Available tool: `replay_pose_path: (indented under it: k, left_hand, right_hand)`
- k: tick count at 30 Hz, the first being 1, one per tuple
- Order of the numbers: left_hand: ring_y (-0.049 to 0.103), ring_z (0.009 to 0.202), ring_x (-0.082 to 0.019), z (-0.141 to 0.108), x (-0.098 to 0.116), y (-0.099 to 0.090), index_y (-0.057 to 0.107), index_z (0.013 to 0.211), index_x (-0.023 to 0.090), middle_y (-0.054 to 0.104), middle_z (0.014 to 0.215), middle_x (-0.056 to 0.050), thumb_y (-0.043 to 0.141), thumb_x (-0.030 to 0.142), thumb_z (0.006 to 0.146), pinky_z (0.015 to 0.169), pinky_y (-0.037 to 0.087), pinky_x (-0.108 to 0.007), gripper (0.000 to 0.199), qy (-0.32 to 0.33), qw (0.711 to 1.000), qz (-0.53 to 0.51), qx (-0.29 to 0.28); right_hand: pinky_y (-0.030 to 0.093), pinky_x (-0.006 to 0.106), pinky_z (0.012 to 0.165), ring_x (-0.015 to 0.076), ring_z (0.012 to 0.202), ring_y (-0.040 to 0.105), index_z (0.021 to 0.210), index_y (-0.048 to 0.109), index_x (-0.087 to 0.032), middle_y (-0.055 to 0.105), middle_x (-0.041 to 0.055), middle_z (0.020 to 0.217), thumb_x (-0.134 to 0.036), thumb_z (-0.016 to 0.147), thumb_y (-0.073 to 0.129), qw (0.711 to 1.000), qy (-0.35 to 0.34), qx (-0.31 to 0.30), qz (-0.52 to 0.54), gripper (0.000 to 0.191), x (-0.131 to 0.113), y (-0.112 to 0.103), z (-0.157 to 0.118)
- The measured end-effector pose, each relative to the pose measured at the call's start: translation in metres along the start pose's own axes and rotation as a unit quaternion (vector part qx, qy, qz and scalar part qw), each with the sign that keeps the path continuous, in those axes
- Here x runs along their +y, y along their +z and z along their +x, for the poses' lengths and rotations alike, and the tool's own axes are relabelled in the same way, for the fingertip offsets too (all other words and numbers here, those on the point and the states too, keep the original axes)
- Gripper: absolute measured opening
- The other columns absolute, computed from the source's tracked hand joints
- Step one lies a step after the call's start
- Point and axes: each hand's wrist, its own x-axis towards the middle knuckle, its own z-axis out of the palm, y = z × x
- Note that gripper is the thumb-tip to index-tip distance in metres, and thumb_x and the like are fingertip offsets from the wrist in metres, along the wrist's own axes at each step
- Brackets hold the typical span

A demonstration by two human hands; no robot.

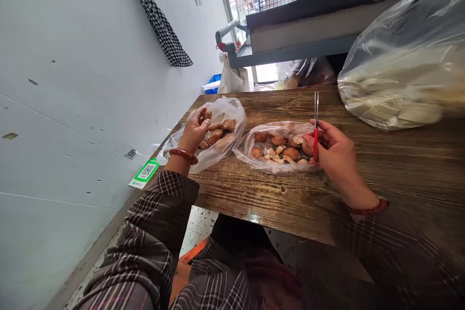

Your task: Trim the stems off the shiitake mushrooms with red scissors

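My left hand (195, 131) is over a white plastic bag (238, 106) at the left of the table. Its thumb and fingers are closed around a brown mushroom (208, 115), partly hidden by them. More whole brown mushrooms (217, 135) lie inside that bag. My right hand (336, 149) grips red-handled scissors (316, 144), their thin metal blades pointing away from me and slightly apart. Beneath its fingertips is a second clear bag (249, 147), spread open, with mushroom caps (291, 153) and pale cut stems (278, 159) in it. Its right rim is partly hidden by my hand.
Both bags rest on a dark wooden table (247, 193). A large clear bag of pale contents (399, 92) stands at the back right. To the left is a white wall (72, 82), with a green QR-code sign (145, 172) near the table's edge. A grey-framed cart (290, 55) stands behind.
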Motion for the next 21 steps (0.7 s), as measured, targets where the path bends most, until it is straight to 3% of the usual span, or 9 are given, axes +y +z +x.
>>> replay_pose_path:
  k: [4,9,14,18,21]
  left_hand:
    - [0.061,0.136,-0.031,-0.011,-0.003,-0.003,0.062,0.137,0.011,0.064,0.143,-0.021,0.063,0.026,0.087,0.119,0.045,-0.052,0.052,-0.051,0.996,0.03,-0.061]
    - [0.073,0.109,-0.024,-0.035,0.023,0.014,0.064,0.134,0.012,0.074,0.124,-0.016,0.065,0.035,0.091,0.106,0.056,-0.046,0.048,-0.013,0.998,-0.004,-0.054]
    - [0.074,0.093,-0.021,-0.059,0.058,0.071,0.074,0.118,0.015,0.079,0.108,-0.01,0.065,0.036,0.094,0.089,0.06,-0.038,0.034,0.085,0.978,0.041,-0.183]
    - [0.072,0.094,-0.02,-0.074,0.068,0.126,0.077,0.113,0.019,0.078,0.105,-0.008,0.061,0.023,0.095,0.089,0.058,-0.036,0.024,0.219,0.925,0.144,-0.277]
    - [0.071,0.1,-0.024,-0.073,0.067,0.146,0.076,0.111,0.015,0.077,0.107,-0.012,0.058,0.018,0.095,0.095,0.057,-0.04,0.024,0.273,0.887,0.214,-0.305]
  right_hand:
    - [0.064,0.041,0.078,0.0231,0.083,0.074,0.123,0.071,-0.023,0.079,0.0071,0.095,-0.047,0.075,0.085,1.0,-0.012,0.006,0.004,0.056,0.002,0.0,0.002]
    - [0.064,0.039,0.074,0.0214,0.079,0.073,0.125,0.071,-0.023,0.078,0.0049,0.091,-0.046,0.073,0.086,1.0,-0.02,0.007,0.016,0.059,0.004,0.001,0.004]
    - [0.063,0.037,0.073,0.0196,0.077,0.072,0.124,0.071,-0.021,0.078,0.0052,0.092,-0.045,0.072,0.086,0.999,-0.021,-0.006,0.032,0.058,0.003,0.001,0.006]
    - [0.061,0.035,0.071,0.018,0.076,0.07,0.125,0.07,-0.021,0.078,0.0036,0.091,-0.043,0.074,0.084,0.999,-0.019,-0.003,0.033,0.057,0.002,0.001,0.006]
    - [0.06,0.034,0.069,0.0175,0.074,0.068,0.122,0.072,-0.02,0.077,0.0032,0.088,-0.042,0.074,0.083,0.999,-0.023,0.012,0.035,0.054,0.001,0.001,0.007]
